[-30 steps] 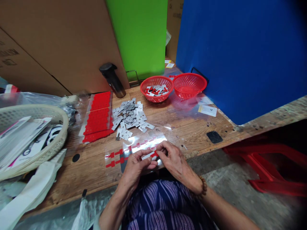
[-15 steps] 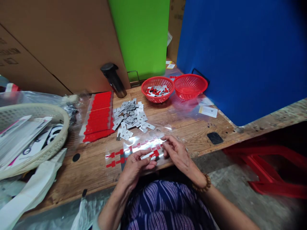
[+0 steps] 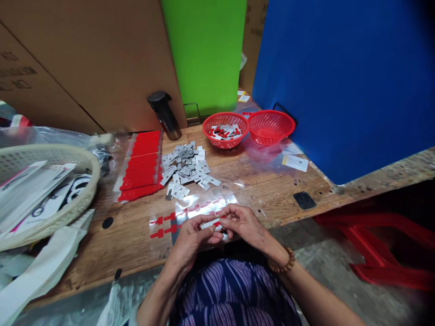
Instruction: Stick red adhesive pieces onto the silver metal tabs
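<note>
My left hand (image 3: 194, 232) pinches a small silver-white metal plate (image 3: 210, 223) by its left end. My right hand (image 3: 244, 225) is closed at the plate's other end, its thumb and fingers over a red sticker that partly shows there. Below both hands lies a clear sheet of red stickers (image 3: 169, 217), flat on the table and partly hidden by the hands. Beyond it is a loose pile of metal plates (image 3: 186, 165).
Left of the pile lies a stack of red sticker sheets (image 3: 141, 167). A dark bottle (image 3: 165, 115) stands behind. One red basket (image 3: 225, 144) holds plates with red stickers, beside another red basket (image 3: 271, 118). A cream basket (image 3: 91, 194) with printed cards stands at left.
My right hand has moved left and down from the sticker sheet's right side onto the plate, covering much of its red sticker. My left hand keeps its hold.
</note>
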Tool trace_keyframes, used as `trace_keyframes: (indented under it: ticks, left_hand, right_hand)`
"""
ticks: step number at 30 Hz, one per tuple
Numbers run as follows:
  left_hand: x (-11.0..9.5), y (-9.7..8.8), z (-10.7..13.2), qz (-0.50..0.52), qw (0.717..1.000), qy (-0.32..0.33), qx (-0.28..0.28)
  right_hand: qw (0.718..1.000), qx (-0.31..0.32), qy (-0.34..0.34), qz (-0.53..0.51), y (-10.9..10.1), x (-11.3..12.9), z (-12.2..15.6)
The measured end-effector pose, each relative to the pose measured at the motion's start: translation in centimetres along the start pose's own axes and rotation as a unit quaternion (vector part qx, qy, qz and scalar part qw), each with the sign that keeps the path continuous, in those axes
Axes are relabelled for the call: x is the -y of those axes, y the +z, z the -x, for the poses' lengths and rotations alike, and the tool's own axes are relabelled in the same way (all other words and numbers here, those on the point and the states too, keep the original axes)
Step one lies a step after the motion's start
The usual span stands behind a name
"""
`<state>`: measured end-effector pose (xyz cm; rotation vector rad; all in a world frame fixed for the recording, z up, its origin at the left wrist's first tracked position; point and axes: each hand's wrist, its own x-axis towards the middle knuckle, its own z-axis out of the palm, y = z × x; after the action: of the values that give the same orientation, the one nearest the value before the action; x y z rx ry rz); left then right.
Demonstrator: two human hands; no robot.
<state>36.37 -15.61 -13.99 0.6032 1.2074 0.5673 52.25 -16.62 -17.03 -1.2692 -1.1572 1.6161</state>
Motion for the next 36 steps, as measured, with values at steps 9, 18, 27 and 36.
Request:
trace_keyframes:
  ticks: [9,18,27,36]
  left_hand:
    - [0.5,-0.1,-0.6,0.006,0.999,0.029,0.023]
    - [1.5,-1.2,-2.9,0.107,0.991,0.077,-0.023]
    - [1.4,-1.4,-2.8,0.108,0.991,0.073,-0.012]
    - [1.7,-1.5,-3.0,0.106,0.991,0.079,-0.01]
  right_hand:
    - [0.991,0.092,0.084,0.056,-1.4,1.5,-1.0]
    - [0.991,0.065,0.022,0.116,-4.7,5.8,-6.5]
    - [0.952,-0.143,-0.162,0.219,-5.6,8.2,-12.6]
    - [0.879,-0.05,-0.206,0.427,-3.0,3.3,-10.5]
